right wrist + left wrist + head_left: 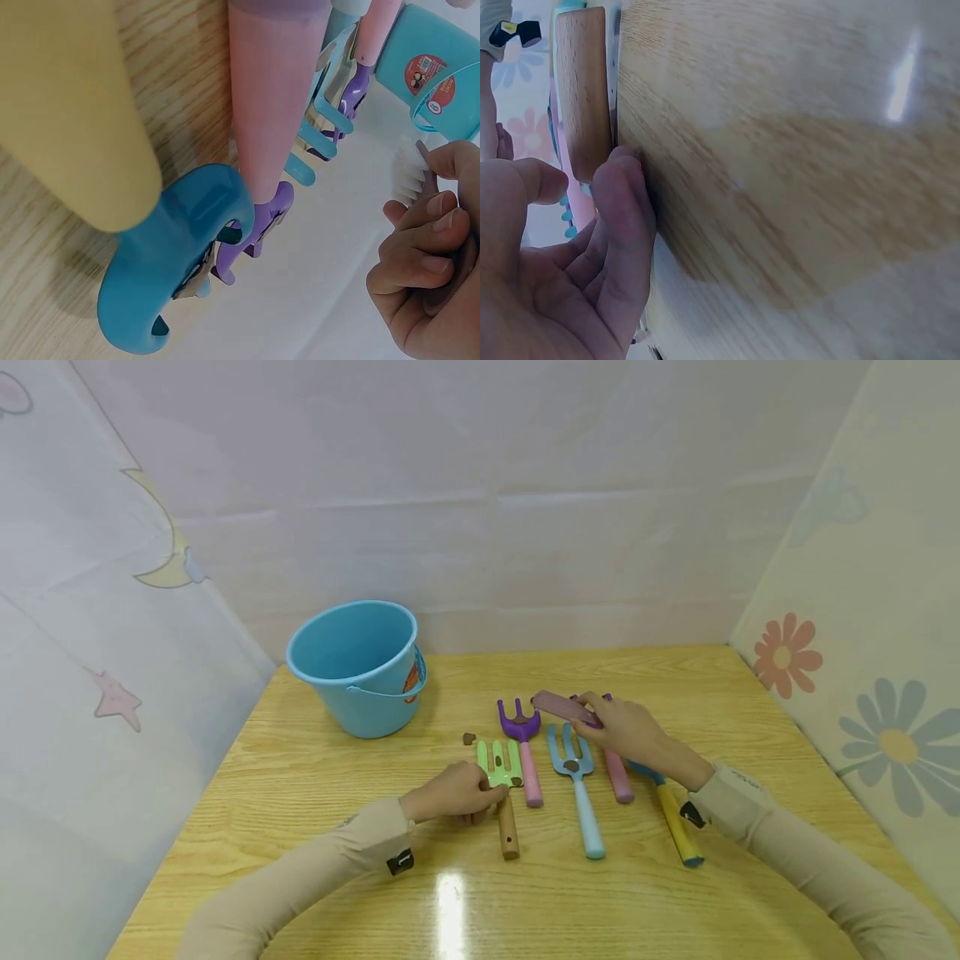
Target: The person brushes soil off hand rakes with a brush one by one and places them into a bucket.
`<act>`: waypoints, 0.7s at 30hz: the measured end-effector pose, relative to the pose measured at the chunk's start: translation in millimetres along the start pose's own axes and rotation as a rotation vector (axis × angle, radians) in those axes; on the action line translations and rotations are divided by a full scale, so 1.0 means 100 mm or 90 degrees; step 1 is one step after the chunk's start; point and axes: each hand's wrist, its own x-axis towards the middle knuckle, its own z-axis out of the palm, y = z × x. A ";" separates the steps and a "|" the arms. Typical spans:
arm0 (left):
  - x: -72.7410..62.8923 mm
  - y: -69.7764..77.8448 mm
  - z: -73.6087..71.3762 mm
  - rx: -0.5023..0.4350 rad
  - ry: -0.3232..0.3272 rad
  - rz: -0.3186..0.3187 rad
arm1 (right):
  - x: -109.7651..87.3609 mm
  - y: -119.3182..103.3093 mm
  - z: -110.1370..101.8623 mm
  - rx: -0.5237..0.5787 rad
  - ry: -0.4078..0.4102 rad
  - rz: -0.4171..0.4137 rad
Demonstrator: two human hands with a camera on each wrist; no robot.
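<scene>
My left hand (467,792) is at the neck of a small green hand fork (483,753), whose wooden handle (583,90) points toward me. Thumb and forefinger lie on either side of that neck, the fingers curled beside it. Brown specks mark the fork's tines and handle. In my right hand (626,727) is a mauve brush (562,706), held above the tools; its white bristles (407,176) show in the right wrist view. Below and beside the right hand lie a pink-handled purple fork (274,97) and a yellow-handled blue tool (678,827).
A light blue bucket (363,672) stands at the back left, its handle down. Another purple fork with a pink handle (530,777) and a blue fork (587,814) lie mid-table. A brown scrap (468,738) lies left of the purple fork. Printed cloth walls (487,552) bound the table.
</scene>
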 end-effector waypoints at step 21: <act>0.04 0.15 0.07 -0.045 0.012 -0.030 | 0.01 0.02 0.00 0.002 0.000 0.007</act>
